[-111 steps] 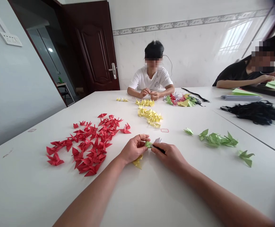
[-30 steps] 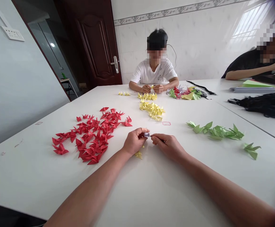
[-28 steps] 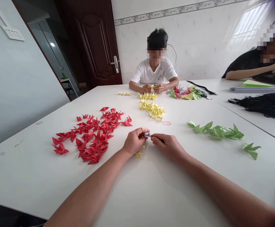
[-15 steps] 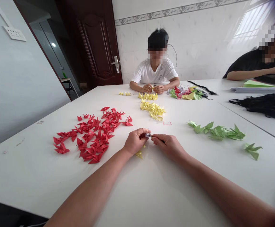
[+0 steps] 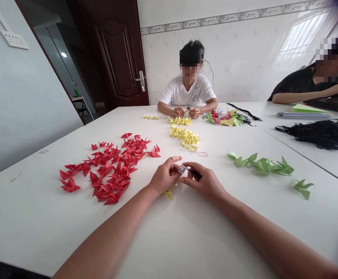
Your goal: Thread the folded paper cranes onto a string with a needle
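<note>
Between the thumb and fingers of my left hand [image 5: 163, 177] is a small pale lilac piece of folded paper [image 5: 181, 169]. My right hand [image 5: 208, 181], close beside it, grips a thin dark tool [image 5: 196, 174]; its slim tip reaches to the paper. Most of the tool is covered by my fingers, so its exact kind is unclear. Yellow folded paper [image 5: 168, 193] lies partly hidden beneath my left hand. Many red paper cranes [image 5: 113, 166] are spread to the left, and light green ones [image 5: 269, 166] lie to the right.
Across the white table [image 5: 169, 248], a person in a white shirt [image 5: 188, 91] handles yellow cranes [image 5: 185, 135]. Beside that person lies a mixed-colour pile [image 5: 227, 117]. Black cords [image 5: 317, 133] and stacked paper [image 5: 305, 112] sit at right, near another person [image 5: 299, 83].
My right fingers have opened somewhat, and more of the dark tool shows. The lilac paper has turned slightly upright in my left hand. The view has shifted a little.
</note>
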Demonstrator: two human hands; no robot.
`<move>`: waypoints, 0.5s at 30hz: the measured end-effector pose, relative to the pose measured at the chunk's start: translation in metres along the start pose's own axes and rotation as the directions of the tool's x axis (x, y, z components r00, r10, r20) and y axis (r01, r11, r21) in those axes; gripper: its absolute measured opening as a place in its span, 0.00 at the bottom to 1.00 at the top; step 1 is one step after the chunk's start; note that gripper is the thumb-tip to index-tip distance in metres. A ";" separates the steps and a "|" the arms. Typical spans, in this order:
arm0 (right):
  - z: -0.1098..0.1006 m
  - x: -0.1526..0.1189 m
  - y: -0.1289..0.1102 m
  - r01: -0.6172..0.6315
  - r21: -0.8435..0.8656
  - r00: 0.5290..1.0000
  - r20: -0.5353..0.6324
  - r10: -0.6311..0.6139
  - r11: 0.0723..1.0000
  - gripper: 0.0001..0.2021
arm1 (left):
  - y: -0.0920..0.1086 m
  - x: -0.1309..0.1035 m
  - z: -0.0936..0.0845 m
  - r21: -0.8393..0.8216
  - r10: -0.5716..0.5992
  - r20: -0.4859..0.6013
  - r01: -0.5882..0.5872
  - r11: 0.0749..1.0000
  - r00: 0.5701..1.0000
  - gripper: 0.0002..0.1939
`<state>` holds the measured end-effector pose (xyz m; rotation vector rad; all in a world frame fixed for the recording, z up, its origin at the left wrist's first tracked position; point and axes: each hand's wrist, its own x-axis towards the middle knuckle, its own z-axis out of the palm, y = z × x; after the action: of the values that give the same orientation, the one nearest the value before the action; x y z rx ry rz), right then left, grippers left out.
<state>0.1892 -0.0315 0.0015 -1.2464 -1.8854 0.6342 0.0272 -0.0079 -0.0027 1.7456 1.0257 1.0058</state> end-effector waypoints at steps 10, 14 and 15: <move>-0.013 -0.004 0.004 -0.139 0.001 0.990 -0.031 0.139 0.990 0.12 | -0.001 0.004 -0.010 -0.196 -0.068 0.006 0.067 0.978 0.998 0.25; -0.044 0.035 0.011 -0.367 0.046 0.930 -0.001 0.367 0.929 0.12 | -0.004 0.009 -0.014 -0.331 -0.121 -0.071 0.092 0.939 0.990 0.21; -0.056 0.052 0.012 -0.363 0.075 0.918 -0.143 0.371 0.929 0.12 | -0.005 0.009 -0.015 -0.353 -0.135 -0.075 0.100 0.930 0.988 0.20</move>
<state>0.2298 0.0206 0.0418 -1.5894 -1.5112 0.7480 0.0154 0.0060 -0.0007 1.3407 0.9353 1.1293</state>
